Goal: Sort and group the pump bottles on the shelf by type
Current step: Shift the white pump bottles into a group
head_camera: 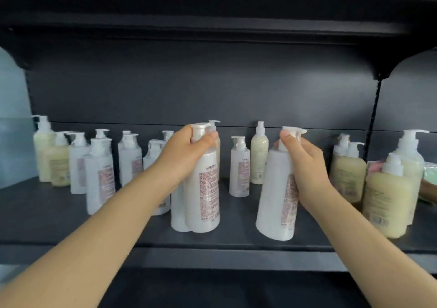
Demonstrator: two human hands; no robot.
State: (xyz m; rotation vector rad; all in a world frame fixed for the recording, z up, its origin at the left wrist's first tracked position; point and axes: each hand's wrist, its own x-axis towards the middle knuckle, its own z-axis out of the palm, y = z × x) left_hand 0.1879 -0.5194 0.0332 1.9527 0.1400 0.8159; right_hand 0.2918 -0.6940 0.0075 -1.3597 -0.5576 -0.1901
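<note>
On the dark shelf, the slim cream spray bottle at the back serves as the marker. Forward and left of it stands a white pump bottle whose label begins with Chinese characters over a block of small reddish print, too fine to read. The left hand reaches in from the lower left with the forearm stretched out, its fingers and thumb curled round this bottle's neck just under the pump head. Forward and right of the spray bottle, the right hand grips the neck of a second white bottle, thumb on top by the pump; this bottle tilts, its top leaning right, and its reddish label is blurred. A shorter white bottle stands just left of the spray bottle. Further left is a cluster of white bottles, then yellowish bottles. Far right of it stand cream-yellow pump bottles.
</note>
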